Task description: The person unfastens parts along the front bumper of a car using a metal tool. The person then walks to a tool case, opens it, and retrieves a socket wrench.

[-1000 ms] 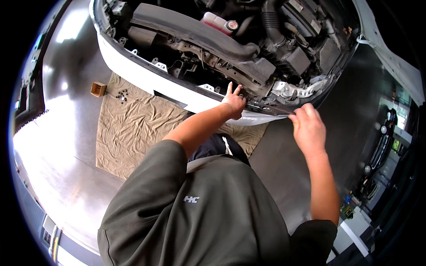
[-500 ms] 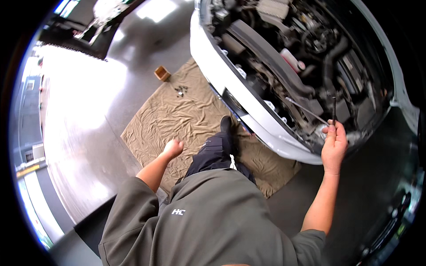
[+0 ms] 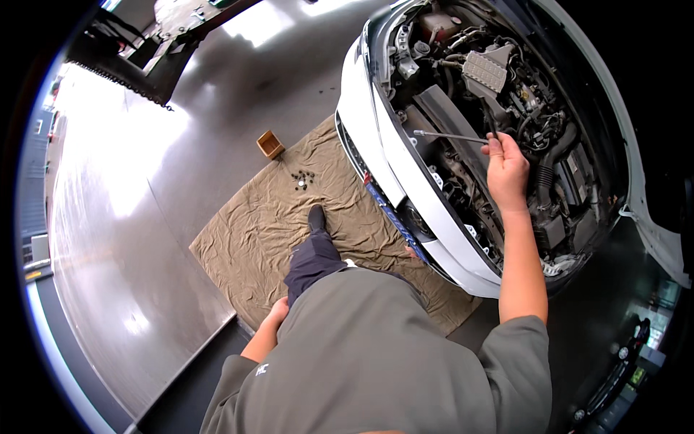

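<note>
My right hand (image 3: 506, 170) is closed around a long wrench (image 3: 454, 136) with a thin silver shaft and a dark bar standing up from the grip. Its shaft points left, above the front of the open engine bay (image 3: 463, 108) of a white car (image 3: 390, 145). Below the hand, engine parts and hoses are exposed. My left hand (image 3: 278, 311) hangs low beside my dark trouser leg (image 3: 311, 264). Its fingers are mostly hidden, so their pose and anything in them cannot be made out.
A brown cloth (image 3: 246, 231) covers the floor before the bumper. Several small dark pieces (image 3: 302, 181) lie on it, with an open tan box (image 3: 270, 145) at its edge. A dark metal frame (image 3: 134, 72) stands far left; the raised hood edge (image 3: 614, 87) borders the right.
My right hand has moved left and farther over the engine bay with the wrench. The left hand has dropped back toward my body, and my view has shifted.
</note>
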Demonstrator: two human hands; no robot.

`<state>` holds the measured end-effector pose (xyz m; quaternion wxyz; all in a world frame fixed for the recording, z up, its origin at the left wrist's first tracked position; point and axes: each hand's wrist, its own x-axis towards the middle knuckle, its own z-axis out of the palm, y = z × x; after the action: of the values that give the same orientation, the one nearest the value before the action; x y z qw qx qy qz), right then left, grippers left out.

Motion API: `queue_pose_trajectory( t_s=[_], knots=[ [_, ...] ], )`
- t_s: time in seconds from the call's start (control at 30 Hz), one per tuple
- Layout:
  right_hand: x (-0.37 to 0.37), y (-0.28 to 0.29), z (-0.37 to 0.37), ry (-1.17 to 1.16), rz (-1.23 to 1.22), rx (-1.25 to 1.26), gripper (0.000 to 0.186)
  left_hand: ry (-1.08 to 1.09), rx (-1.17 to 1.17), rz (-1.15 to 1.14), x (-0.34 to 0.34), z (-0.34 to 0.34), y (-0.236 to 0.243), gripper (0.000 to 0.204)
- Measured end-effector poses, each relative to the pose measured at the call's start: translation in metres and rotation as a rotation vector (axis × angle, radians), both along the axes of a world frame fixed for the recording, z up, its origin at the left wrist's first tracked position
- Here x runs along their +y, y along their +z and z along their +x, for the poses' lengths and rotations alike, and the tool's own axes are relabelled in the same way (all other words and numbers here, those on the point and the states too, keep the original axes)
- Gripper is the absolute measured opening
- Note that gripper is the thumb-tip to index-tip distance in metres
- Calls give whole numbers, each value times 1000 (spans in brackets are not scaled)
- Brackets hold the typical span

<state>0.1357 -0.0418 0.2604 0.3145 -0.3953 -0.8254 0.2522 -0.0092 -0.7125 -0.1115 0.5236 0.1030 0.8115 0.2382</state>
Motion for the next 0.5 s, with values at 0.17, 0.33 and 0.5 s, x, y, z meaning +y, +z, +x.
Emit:
queue_pose_trajectory(
  t_s=[0.17, 0.33, 0.5],
  knots=[
    [36, -32, -81, -33, 82, -111, 20, -68, 59, -177, 11, -174, 60, 34],
    [58, -35, -129, -31, 13, -165, 19, 54, 495, -185, 18, -363, 53, 33],
    [73, -50, -144, -39, -15, -183, 24, 411, 232, 117, 166, -430, 84, 27]
  ],
)
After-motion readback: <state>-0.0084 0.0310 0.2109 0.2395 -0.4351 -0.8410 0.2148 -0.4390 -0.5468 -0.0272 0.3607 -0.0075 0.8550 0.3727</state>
